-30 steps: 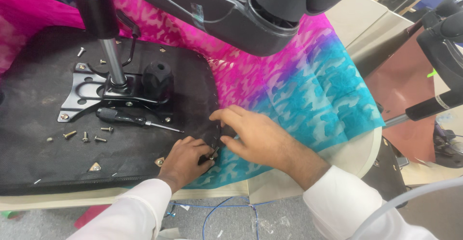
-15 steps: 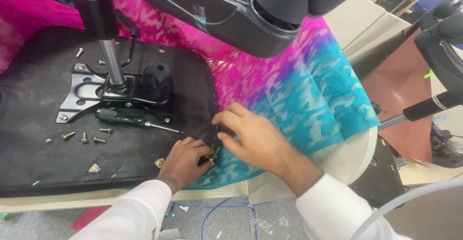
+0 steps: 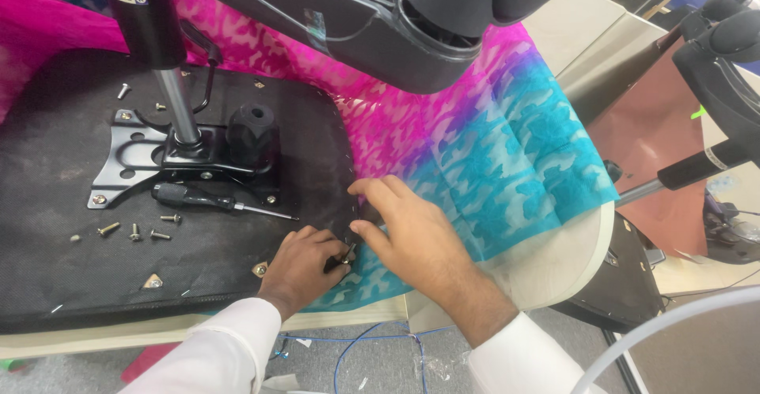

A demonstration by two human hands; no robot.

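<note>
An upturned black chair seat [image 3: 55,267] lies on a pink and blue cloth [image 3: 507,156]. Its metal base plate [image 3: 131,152] carries a gas cylinder [image 3: 170,101] and a black knob [image 3: 253,129]. My left hand [image 3: 305,263] pinches a small part at the seat's right edge, fingers curled on it. My right hand [image 3: 412,232] rests beside it, with thumb and forefinger at the same spot on the edge. What the small part is I cannot make out. A black-handled screwdriver [image 3: 214,201] lies on the seat just left of my hands.
Several loose screws [image 3: 134,230] lie on the seat left of the screwdriver. A dark chair armrest [image 3: 372,22] hangs across the top. Another chair's parts [image 3: 712,85] stand at the right. A blue cable [image 3: 356,354] lies on the grey floor below the table edge.
Both hands stay at the seat's right edge. My right hand has slid slightly right and its fingers have closed in toward the left hand's pinch.
</note>
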